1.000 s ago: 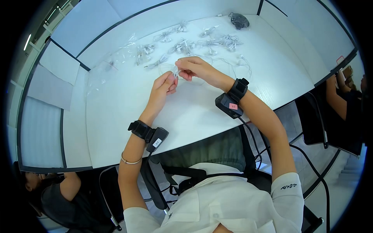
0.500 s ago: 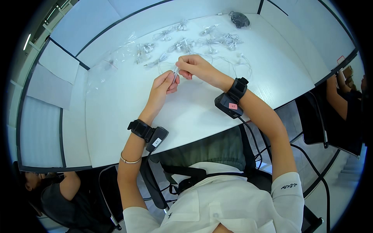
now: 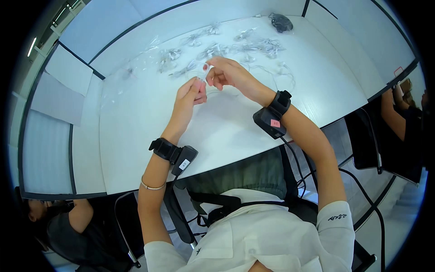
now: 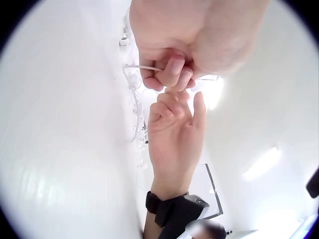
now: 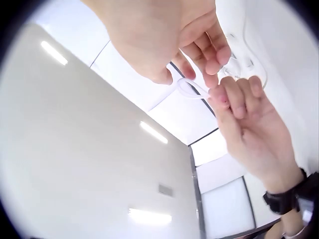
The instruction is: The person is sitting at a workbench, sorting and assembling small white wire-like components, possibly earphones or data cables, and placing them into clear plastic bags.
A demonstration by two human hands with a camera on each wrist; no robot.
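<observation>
My left hand (image 3: 191, 94) pinches a white cable between thumb and curled fingers, above the table. In the right wrist view a small loop of this white cable (image 5: 182, 90) sticks out from the left fingertips. A further length of the cable (image 4: 133, 82) trails from the left hand in the left wrist view. Just beside the loop is my right hand (image 3: 230, 76), its thumb and fingers spread apart and loosely bent, with nothing gripped between them. The part of the cable inside the left fist is hidden.
Several bundled white cables (image 3: 213, 51) lie across the back of the white table (image 3: 149, 136). A dark wrapped bundle (image 3: 281, 22) sits at the back right. Clear plastic (image 3: 129, 72) lies at the left, and low partition walls (image 3: 115, 52) enclose the table.
The right fingers have come off the cable at the left fingertips and spread apart, moving slightly up. The left hand keeps its pinch in nearly the same place.
</observation>
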